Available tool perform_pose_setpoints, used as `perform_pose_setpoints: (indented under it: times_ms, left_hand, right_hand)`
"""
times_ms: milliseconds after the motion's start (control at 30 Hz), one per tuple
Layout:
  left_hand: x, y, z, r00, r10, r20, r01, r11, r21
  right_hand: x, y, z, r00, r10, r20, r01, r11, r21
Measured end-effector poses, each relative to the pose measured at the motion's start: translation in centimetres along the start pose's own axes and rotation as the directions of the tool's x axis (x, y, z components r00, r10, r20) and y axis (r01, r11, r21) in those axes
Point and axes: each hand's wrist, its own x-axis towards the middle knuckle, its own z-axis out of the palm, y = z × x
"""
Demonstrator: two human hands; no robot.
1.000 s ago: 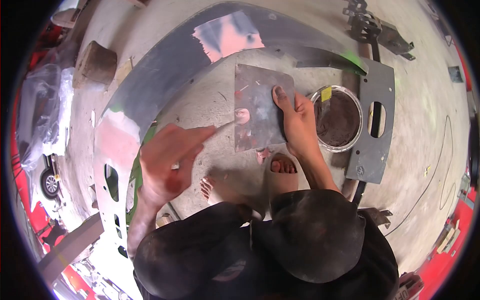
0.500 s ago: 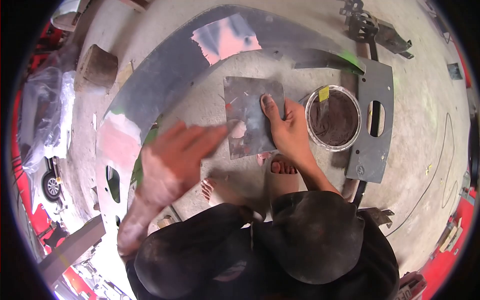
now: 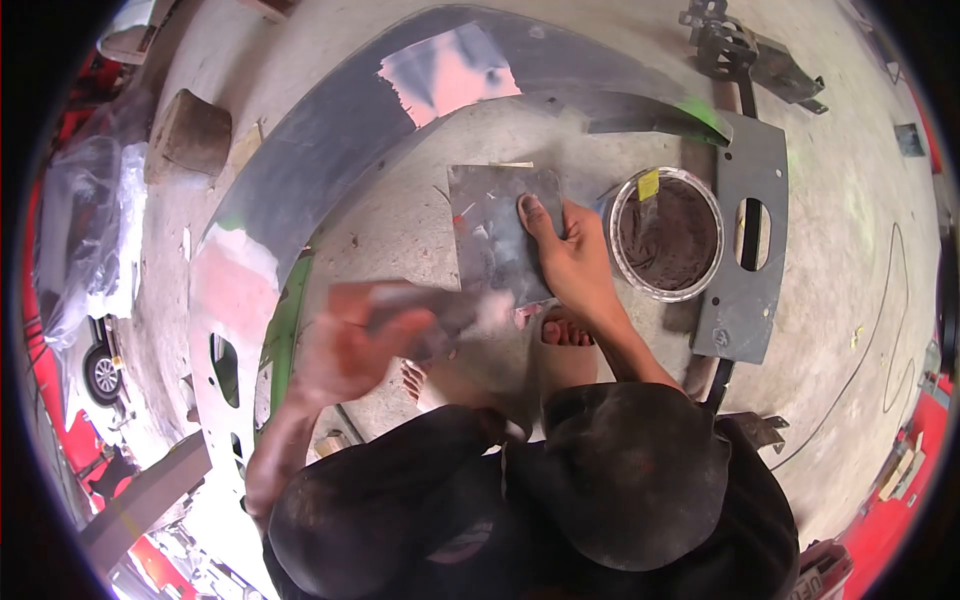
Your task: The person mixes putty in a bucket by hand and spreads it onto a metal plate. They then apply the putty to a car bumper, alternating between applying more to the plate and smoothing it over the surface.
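Observation:
My right hand [image 3: 572,250] grips a flat, dark mixing board [image 3: 492,240] by its right edge, thumb on top. Pale and reddish smears mark the board. Smeared by motion, my left hand [image 3: 352,335] is closed around a dark, flat putty spreader [image 3: 445,308]. Pinkish putty [image 3: 492,308] shows at its tip, by the board's lower edge; whether they touch I cannot tell. A curved grey car bumper [image 3: 330,125] arches beyond both hands. It bears a pink filler patch [image 3: 437,80] at the top and another pink patch [image 3: 235,275] at the left.
Right of my right hand stands an open tub [image 3: 614,245] of dark brown paste with a yellow tag. Beside it is a grey slotted panel end [image 3: 760,300]. A wooden block [image 3: 190,135], plastic sheeting [image 3: 85,220] and a metal bracket [image 3: 765,75] lie farther out. My feet are below the board.
My left hand has swung lower, and the spreader in it now shows. The board has shifted slightly down and left in my right hand. Bumper and tub stay put.

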Motion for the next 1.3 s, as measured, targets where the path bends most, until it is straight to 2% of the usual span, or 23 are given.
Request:
perform_pose_setpoints:
  times_ms: [33,67,100,133,200,267,367,467,500,533,600,700,800,833,933,967,1067,1167,1267,1300]
  left_hand:
    - [0.5,0.9,-1.3,0.980,-0.200,0.019,0.200,0.962,-0.184]
    - [1.0,0.7,-1.1,0.998,-0.001,-0.069,0.000,1.000,-0.019]
    - [1.4,0.6,-0.7,0.969,0.211,-0.125,-0.189,0.968,0.163]
    - [1.7,0.5,-0.2,0.897,0.419,-0.141,-0.351,0.868,0.351]
    - [1.5,-1.0,2.0,0.790,0.613,-0.012,-0.509,0.666,0.546]
    - [1.3,-3.0,3.9,0.717,0.693,-0.078,-0.488,0.578,0.654]
    - [0.8,-4.6,4.8,0.825,0.550,-0.130,-0.362,0.690,0.626]
    - [0.0,-5.6,4.1,0.894,0.448,0.014,-0.377,0.735,0.563]
    - [0.7,-5.1,4.2,0.867,0.466,-0.174,-0.332,0.803,0.494]
    - [0.8,-4.0,3.1,0.861,0.431,-0.268,-0.283,0.846,0.452]
    - [1.0,-1.6,0.6,0.839,0.430,-0.334,-0.300,0.877,0.376]
    - [1.8,2.3,-1.5,0.806,0.592,-0.020,-0.447,0.630,0.636]
    - [2.0,2.5,-0.2,0.786,0.602,0.140,-0.428,0.367,0.826]
    - [1.8,2.3,0.4,0.812,0.555,0.180,-0.432,0.365,0.825]
    - [2.2,2.7,0.0,0.813,0.544,0.210,-0.490,0.443,0.750]
    - [2.4,3.4,-0.2,0.824,0.550,0.132,-0.433,0.462,0.774]
    - [2.7,2.9,0.6,0.845,0.512,0.155,-0.420,0.457,0.784]
    - [3.1,3.8,-0.7,0.873,0.476,0.106,-0.408,0.595,0.693]
    - [3.5,3.8,-1.2,0.915,0.399,0.054,-0.343,0.704,0.621]
    - [3.6,3.4,-1.2,0.928,0.368,0.064,-0.331,0.730,0.598]
  right_hand:
    - [-0.2,-0.3,-0.1,0.999,0.039,0.005,-0.039,0.999,-0.010]
    - [-0.2,-0.2,0.0,0.998,0.057,0.010,-0.058,0.993,0.102]
    - [-0.1,-0.1,0.3,0.997,0.070,0.021,-0.073,0.975,0.211]
    - [0.1,0.0,0.6,0.996,0.080,0.034,-0.087,0.944,0.319]
    - [0.5,-0.8,0.7,0.983,0.163,0.087,-0.185,0.872,0.454]
    - [0.7,-1.0,0.6,0.968,0.210,0.140,-0.252,0.801,0.543]
    - [0.6,-1.2,0.0,0.959,0.213,0.187,-0.283,0.762,0.582]
    - [0.4,-2.4,-0.5,0.975,0.161,0.154,-0.219,0.813,0.539]
    - [0.7,-2.3,-0.8,0.985,0.127,0.115,-0.168,0.846,0.506]
    - [0.7,-2.1,-1.0,0.992,0.101,0.077,-0.125,0.875,0.468]
    - [0.8,-1.6,-0.8,0.997,0.078,0.026,-0.081,0.899,0.430]
    - [0.9,-0.8,-0.2,0.998,0.062,0.003,-0.060,0.944,0.323]
    - [0.7,-1.2,0.3,0.998,0.069,0.010,-0.069,0.951,0.301]
    - [0.6,-1.4,0.1,0.997,0.073,0.007,-0.072,0.949,0.308]
    - [0.3,-0.8,0.2,0.994,-0.082,-0.068,0.089,0.991,0.098]
    - [0.2,-1.0,0.3,0.994,-0.088,-0.061,0.096,0.985,0.145]
    - [-0.1,-2.0,0.3,0.995,-0.096,-0.038,0.100,0.989,0.109]
    - [-0.3,-1.3,0.0,0.991,-0.125,-0.051,0.122,0.991,-0.060]
    - [-0.6,-2.2,0.1,0.987,-0.157,-0.026,0.153,0.982,-0.107]
    - [-0.5,-2.2,0.2,0.994,-0.113,-0.007,0.112,0.991,-0.067]
